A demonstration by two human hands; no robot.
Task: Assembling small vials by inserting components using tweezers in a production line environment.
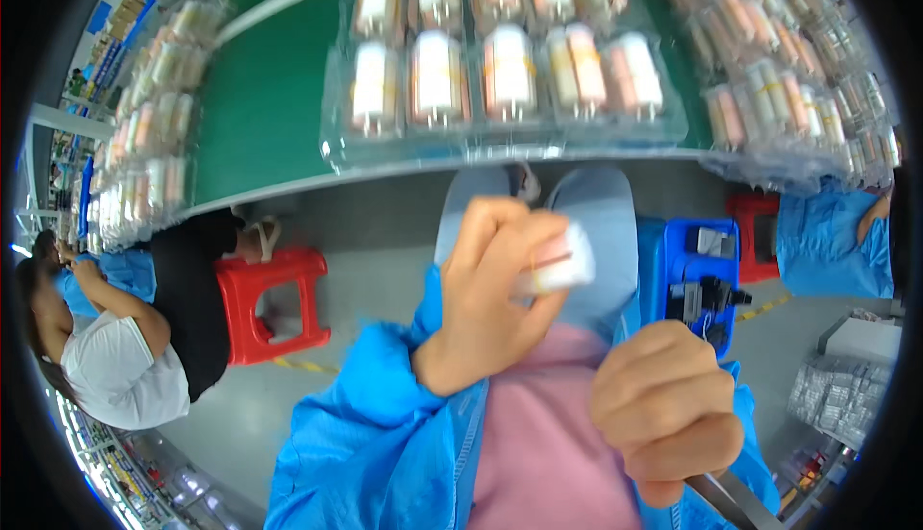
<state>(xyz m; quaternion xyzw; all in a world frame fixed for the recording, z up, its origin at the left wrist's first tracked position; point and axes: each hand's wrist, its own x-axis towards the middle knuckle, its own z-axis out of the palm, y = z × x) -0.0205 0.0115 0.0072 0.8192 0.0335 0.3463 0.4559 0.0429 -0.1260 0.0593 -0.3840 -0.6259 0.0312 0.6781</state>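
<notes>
My left hand [476, 295] is closed around a small bundle of white and pink cylinders [572, 259] with a yellow band, held above my lap. Lower right, my right hand [668, 400] makes a fist round a flat grey metal tool [738, 503]; its kind is not clear, and most of it is hidden by the fingers or cut off by the picture's edge. Beyond my hands, a clear plastic tray [442, 153] on the green table [260, 117] holds rows of similar yellow-banded cylinders with metal pins at their near ends.
More loaded clear trays are stacked at the table's left [159, 155] and right [779, 98]. A blue bin [726, 323] with dark parts stands right of my legs. Red stools [312, 266] and seated people [125, 357] flank me. The table edge lies just past my knees.
</notes>
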